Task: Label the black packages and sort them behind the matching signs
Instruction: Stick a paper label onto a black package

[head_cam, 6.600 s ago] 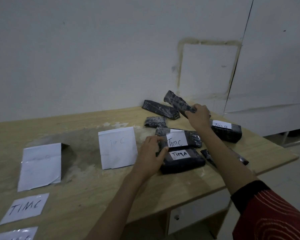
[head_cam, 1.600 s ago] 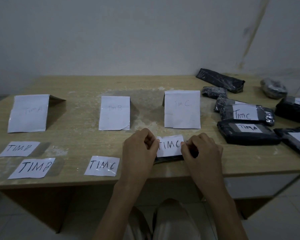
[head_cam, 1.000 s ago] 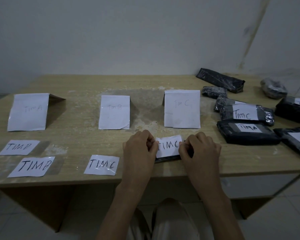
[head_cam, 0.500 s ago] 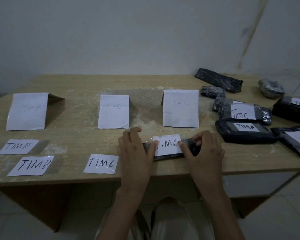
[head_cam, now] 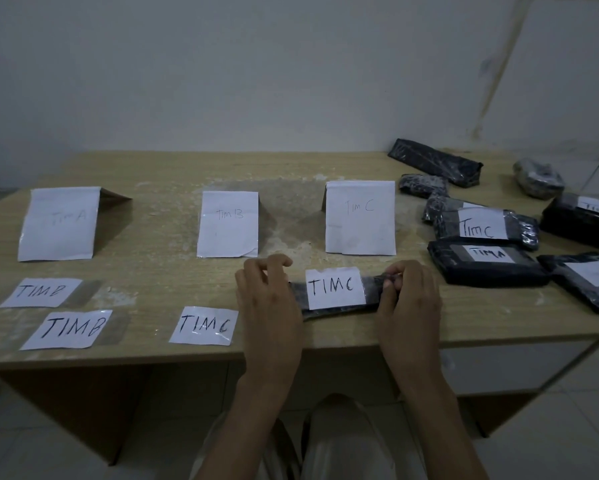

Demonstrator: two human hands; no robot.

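We find the scene dim, with a cool grey cast and soft, even light. The standing signs point(head_cam: 360, 218) throw faint shadows to the rear on the table point(head_cam: 152, 271). Weak glare shows on the tape of the loose labels point(head_cam: 204, 325) and on the wrapped packages point(head_cam: 485, 223). Focus holds throughout. The table's edges bow slightly from wide-angle distortion. Pencil writing on the signs reads faint.
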